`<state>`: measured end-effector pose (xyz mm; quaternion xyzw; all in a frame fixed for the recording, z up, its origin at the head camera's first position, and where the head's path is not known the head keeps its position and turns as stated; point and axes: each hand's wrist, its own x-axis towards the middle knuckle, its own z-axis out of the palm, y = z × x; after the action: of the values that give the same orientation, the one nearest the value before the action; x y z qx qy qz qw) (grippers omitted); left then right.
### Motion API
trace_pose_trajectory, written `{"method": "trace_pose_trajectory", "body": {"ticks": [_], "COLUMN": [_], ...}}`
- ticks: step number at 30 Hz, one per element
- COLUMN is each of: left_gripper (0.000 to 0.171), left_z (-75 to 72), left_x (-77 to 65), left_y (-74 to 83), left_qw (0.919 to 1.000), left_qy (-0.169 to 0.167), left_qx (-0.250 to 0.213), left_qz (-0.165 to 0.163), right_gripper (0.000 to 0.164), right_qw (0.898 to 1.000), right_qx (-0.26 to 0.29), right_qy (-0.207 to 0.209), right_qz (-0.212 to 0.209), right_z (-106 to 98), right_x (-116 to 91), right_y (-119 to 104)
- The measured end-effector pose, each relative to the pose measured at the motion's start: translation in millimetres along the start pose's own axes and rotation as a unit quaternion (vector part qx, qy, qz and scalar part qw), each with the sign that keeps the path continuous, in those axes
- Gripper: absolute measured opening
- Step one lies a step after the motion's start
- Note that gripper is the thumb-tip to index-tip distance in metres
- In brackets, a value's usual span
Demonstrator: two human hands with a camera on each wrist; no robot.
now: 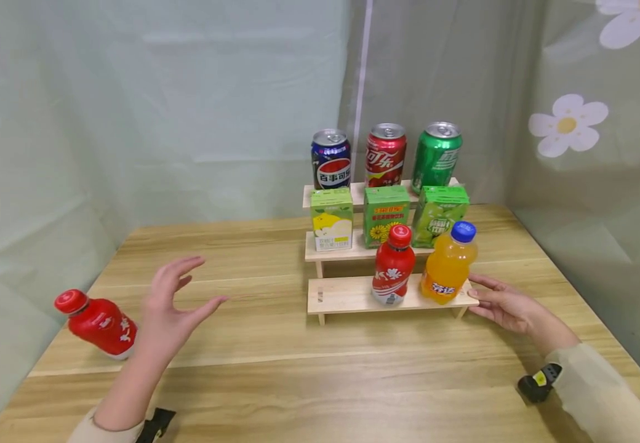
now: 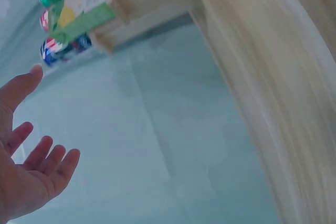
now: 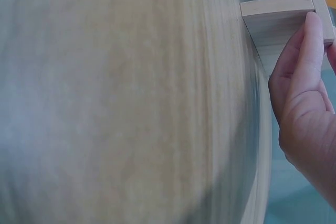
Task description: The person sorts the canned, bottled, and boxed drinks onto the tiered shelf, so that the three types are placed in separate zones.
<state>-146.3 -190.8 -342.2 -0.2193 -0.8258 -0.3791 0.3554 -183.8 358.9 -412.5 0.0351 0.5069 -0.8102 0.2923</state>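
My left hand [image 1: 166, 311] is in the air over the left of the table, thumb and fingers spread apart, holding nothing. Just left of it is a red bottle [image 1: 104, 323] with a red cap, slanting in the head view; I cannot tell whether it stands or lies. My right hand [image 1: 511, 306] grips the right end of the lowest tier of a wooden stepped rack [image 1: 348, 295], its thumb by the end support in the right wrist view. On that tier stand another red bottle [image 1: 394, 267] and an orange soda bottle [image 1: 447, 264] with a blue cap.
The middle tier bears a yellow-green juice box [image 1: 332, 221], a green drink box [image 1: 385, 215] and another green juice box [image 1: 442, 215]. Behind them, on top, are a blue can [image 1: 331, 161], a red can [image 1: 385, 157] and a green can [image 1: 437, 157]. Curtains [image 1: 231, 111] enclose the wooden table [image 1: 276, 381].
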Motion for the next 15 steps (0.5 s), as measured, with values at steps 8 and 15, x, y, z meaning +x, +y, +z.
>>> {"method": "trace_pose_trajectory", "body": {"ticks": [8,15], "left_gripper": [0.079,0.067], "left_z": [-32.2,-59.1], "left_x": [-8.0,-13.5], "left_y": [-6.4,-7.5], "left_qw": [0.9964,0.9756], "left_qy": [0.079,0.178], "left_qx": [0.020,0.052], "left_qz": [-0.025,-0.117], "right_gripper": [0.034,0.034], "right_qw": [1.000,1.000], "right_qx": [-0.003,-0.006], "right_qy": [0.003,0.015], "right_qz": [-0.002,-0.002], "right_z": [0.5,0.1], "right_x": [-0.2,0.4], "right_y": [0.1,0.8]}}
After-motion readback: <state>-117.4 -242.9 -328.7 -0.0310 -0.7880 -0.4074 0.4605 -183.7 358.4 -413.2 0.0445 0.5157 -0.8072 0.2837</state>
